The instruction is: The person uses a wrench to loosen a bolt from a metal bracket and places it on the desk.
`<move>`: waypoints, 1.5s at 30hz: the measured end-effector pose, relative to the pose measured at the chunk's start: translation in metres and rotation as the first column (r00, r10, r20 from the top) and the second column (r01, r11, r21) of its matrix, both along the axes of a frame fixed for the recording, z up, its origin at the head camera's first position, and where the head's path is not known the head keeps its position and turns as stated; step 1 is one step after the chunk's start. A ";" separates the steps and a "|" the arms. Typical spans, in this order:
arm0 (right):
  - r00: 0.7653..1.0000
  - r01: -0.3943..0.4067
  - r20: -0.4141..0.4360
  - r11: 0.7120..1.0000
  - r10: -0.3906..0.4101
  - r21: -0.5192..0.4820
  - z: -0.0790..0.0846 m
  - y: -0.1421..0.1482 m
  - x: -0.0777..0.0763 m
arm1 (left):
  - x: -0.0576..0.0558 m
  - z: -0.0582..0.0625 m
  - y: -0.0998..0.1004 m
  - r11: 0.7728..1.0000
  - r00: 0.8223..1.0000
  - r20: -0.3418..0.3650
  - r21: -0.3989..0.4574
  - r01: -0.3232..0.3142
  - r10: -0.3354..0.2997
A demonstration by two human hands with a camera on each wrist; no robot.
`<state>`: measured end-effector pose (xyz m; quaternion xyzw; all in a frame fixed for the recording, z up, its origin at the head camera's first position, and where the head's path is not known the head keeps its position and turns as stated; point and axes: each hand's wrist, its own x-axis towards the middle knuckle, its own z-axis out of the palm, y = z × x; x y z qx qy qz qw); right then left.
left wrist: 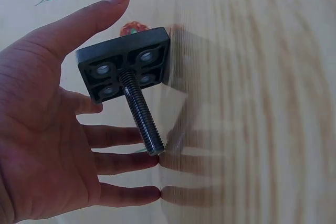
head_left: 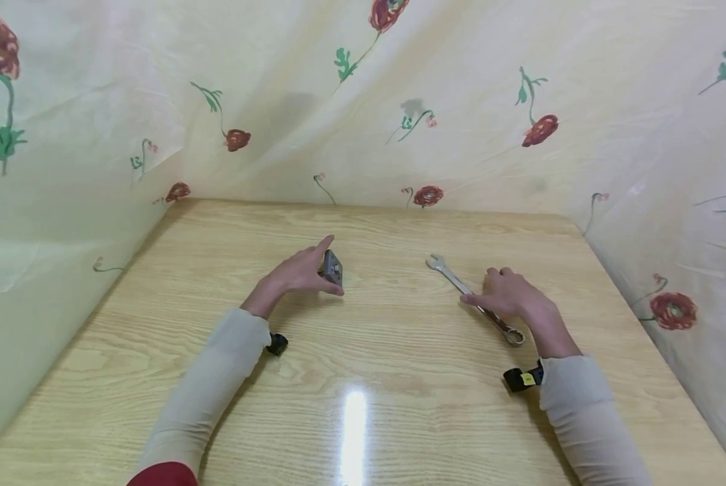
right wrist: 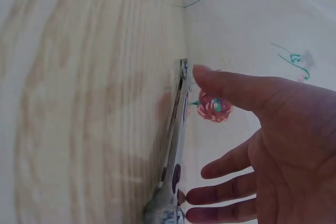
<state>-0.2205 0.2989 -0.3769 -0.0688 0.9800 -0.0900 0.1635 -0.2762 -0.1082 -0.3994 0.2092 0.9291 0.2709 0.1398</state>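
On the table, a levelling foot with a dark square plate and a threaded stud (left wrist: 140,114) leans with its plate (head_left: 333,268) tilted up. My left hand (head_left: 302,270) is around it, thumb on one side and fingers spread on the other. In the left wrist view, those fingers (left wrist: 126,194) are straight, some tips at the table. A silver combination wrench (head_left: 452,275) lies diagonally to the right. Above its lower part hovers my right hand (head_left: 509,295), thumb near the shaft. The right wrist view shows the wrench (right wrist: 177,145) beside loosely extended fingers (right wrist: 220,193).
The light wood-grain table (head_left: 363,358) is bordered at the back and both sides by a flower-patterned sheet (head_left: 363,135). A bright light reflection crosses the front of the table. Black straps with small devices (head_left: 521,379) sit at the wrists.
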 end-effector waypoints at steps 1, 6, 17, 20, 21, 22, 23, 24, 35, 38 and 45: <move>1.000 -0.006 -0.004 1.000 0.006 0.004 0.000 0.000 0.000 | -0.001 0.000 0.001 1.000 1.000 0.003 0.004 -0.003 0.003; 1.000 -0.025 -0.006 0.999 0.025 0.026 0.001 -0.002 0.002 | -0.005 0.000 0.007 1.000 1.000 -0.012 -0.017 -0.010 0.010; 0.999 0.018 -0.033 1.000 -0.019 -0.022 -0.005 -0.013 0.003 | -0.007 0.004 0.020 0.997 1.000 -0.023 -0.072 -0.007 0.005; 0.999 0.006 -0.035 1.000 -0.007 -0.016 -0.006 -0.016 0.001 | -0.007 0.007 0.018 0.999 1.000 0.028 -0.045 0.014 -0.013; 0.999 -0.004 -0.037 1.000 0.004 -0.007 -0.007 -0.018 0.000 | -0.007 0.008 0.017 0.999 0.998 0.053 -0.030 0.017 -0.016; 0.999 -0.011 -0.040 1.000 0.011 0.004 -0.007 -0.018 0.000 | -0.007 0.009 0.015 1.000 0.997 0.077 -0.015 0.018 -0.017; 0.999 -0.017 -0.040 1.000 0.018 0.015 -0.007 -0.019 -0.001 | -0.007 0.010 0.013 1.000 0.995 0.101 -0.003 0.016 -0.015; 0.999 -0.024 -0.039 0.999 0.025 0.023 -0.007 -0.020 -0.001 | -0.007 0.011 0.011 1.000 0.993 0.120 0.009 0.016 -0.017; 0.998 -0.031 -0.062 0.999 0.032 0.021 -0.012 -0.026 -0.004 | -0.008 0.009 0.007 1.000 0.994 0.107 0.005 0.011 -0.011; 0.998 -0.023 -0.065 1.000 0.024 0.012 -0.013 -0.027 -0.005 | -0.008 0.010 0.007 1.000 0.993 0.115 0.014 -0.006 0.004; 0.998 -0.002 -0.067 1.000 0.003 0.003 -0.013 -0.024 -0.006 | -0.011 0.010 0.006 0.999 0.996 0.090 0.048 -0.011 0.007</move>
